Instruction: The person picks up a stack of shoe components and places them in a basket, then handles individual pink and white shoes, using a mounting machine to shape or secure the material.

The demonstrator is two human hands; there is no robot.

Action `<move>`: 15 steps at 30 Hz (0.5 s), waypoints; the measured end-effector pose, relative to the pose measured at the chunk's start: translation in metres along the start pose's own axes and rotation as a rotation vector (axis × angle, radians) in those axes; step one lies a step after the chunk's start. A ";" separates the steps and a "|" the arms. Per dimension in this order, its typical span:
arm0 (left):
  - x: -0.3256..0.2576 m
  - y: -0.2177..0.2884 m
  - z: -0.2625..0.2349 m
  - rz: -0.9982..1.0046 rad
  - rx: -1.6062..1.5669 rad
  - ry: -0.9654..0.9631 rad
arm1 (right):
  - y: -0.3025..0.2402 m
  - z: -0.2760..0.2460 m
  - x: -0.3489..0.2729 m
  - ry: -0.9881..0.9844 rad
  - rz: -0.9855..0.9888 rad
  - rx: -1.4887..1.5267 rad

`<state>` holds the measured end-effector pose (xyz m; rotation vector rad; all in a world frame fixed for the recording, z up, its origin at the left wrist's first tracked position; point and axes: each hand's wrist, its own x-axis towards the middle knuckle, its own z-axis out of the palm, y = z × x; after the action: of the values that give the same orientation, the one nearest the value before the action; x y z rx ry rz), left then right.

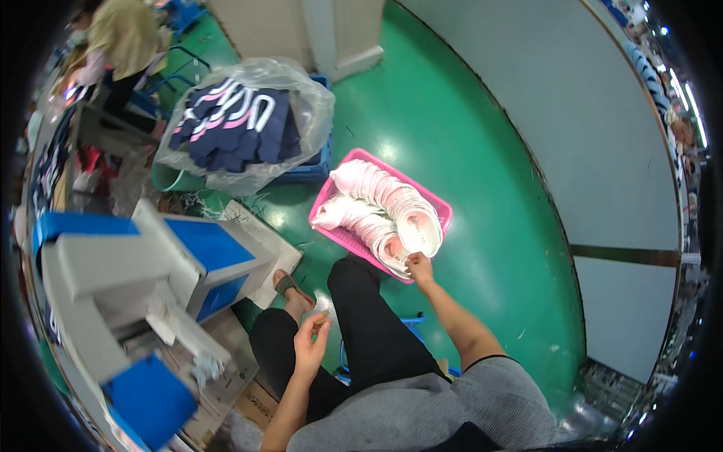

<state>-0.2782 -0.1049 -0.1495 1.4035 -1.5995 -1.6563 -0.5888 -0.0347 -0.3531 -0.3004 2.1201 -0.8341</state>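
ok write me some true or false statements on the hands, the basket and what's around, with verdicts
1. The right hand is at the pink basket. True.
2. The left hand is inside the basket. False: the left hand is apart from it, near the person's legs.
3. Pink-and-white pieces lie in two rows. True.
4. The floor is red. False: the floor is green.
5. Dark blue fabric sits in a plastic bag. True.

Bright light left soft glare on the green floor [497,248]; strip lights [696,115] shone at far right. Straight edges bowed, the rim blurred, and all 4 corners fell black.
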 end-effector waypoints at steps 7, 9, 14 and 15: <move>0.176 -0.067 0.017 -0.344 -0.259 -0.075 | 0.009 -0.007 0.129 0.335 -0.235 -0.735; 0.230 -0.089 0.022 -0.236 -0.051 -0.103 | 0.016 -0.002 0.170 0.335 -0.271 -0.878; 0.371 -0.122 0.048 -0.387 -0.089 -0.163 | 0.019 0.012 0.254 0.308 -0.140 -1.099; 0.397 -0.128 0.056 -0.435 -0.141 -0.193 | 0.024 0.013 0.273 0.298 -0.133 -1.116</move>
<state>-0.4387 -0.3869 -0.4176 1.6418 -1.3003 -2.1641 -0.7506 -0.1515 -0.5408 -0.9298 2.6812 0.3588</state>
